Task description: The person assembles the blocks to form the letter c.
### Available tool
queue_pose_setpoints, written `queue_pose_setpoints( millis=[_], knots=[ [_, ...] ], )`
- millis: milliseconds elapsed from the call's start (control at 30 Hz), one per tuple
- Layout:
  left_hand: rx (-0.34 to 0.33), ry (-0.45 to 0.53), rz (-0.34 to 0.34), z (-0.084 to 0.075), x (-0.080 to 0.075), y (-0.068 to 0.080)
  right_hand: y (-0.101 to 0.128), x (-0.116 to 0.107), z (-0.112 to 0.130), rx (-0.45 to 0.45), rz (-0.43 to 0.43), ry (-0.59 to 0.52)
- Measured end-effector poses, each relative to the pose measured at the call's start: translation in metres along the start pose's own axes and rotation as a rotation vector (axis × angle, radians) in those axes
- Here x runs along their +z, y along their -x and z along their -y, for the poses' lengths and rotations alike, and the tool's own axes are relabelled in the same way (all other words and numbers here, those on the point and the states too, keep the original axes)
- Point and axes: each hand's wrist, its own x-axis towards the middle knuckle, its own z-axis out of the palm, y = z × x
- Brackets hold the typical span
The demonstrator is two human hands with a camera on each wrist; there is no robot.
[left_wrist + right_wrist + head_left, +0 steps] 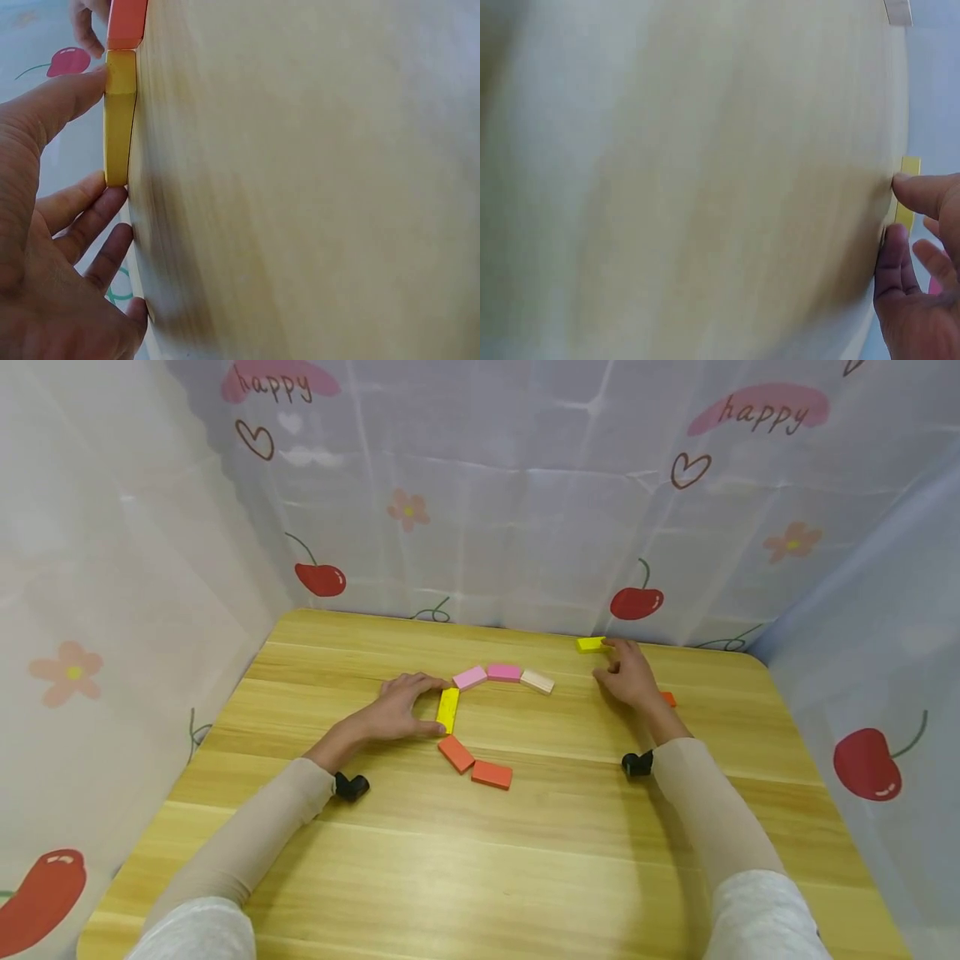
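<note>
My left hand (397, 710) holds a yellow block (447, 710) by its two ends, thumb at the near end and fingertips at the far end. In the left wrist view the yellow block (118, 135) lies along the tabletop, with an orange block (127, 22) beyond it. At the back edge, my right hand (628, 672) reaches to another yellow block (590, 645), a fingertip at its right end and the thumb spread apart. From the right wrist, this yellow block (905, 214) shows behind the parted thumb and fingers.
Two pink blocks, one light (470, 678) and one darker (504, 672), and a pale wooden block (537, 682) curve away from the held block. Two orange blocks (492, 774) continue the curve nearer me. Another orange block (669, 699) is partly hidden behind the right wrist. Curtains border the table (480, 877).
</note>
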Motion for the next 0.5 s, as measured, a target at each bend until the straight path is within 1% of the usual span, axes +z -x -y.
queue_pose_setpoints(
  millis=[167,333,500],
  knots=[
    [0.002,-0.010,0.005,0.001,0.001,-0.002,-0.004,-0.008,-0.003,-0.030,0.027,0.036],
    [-0.008,-0.004,0.014,0.001,0.002,-0.002,-0.009,-0.015,-0.002,-0.017,0.074,0.031],
    [-0.014,0.001,0.009,0.002,0.000,0.001,-0.015,-0.014,0.000,-0.016,0.113,0.019]
  ],
)
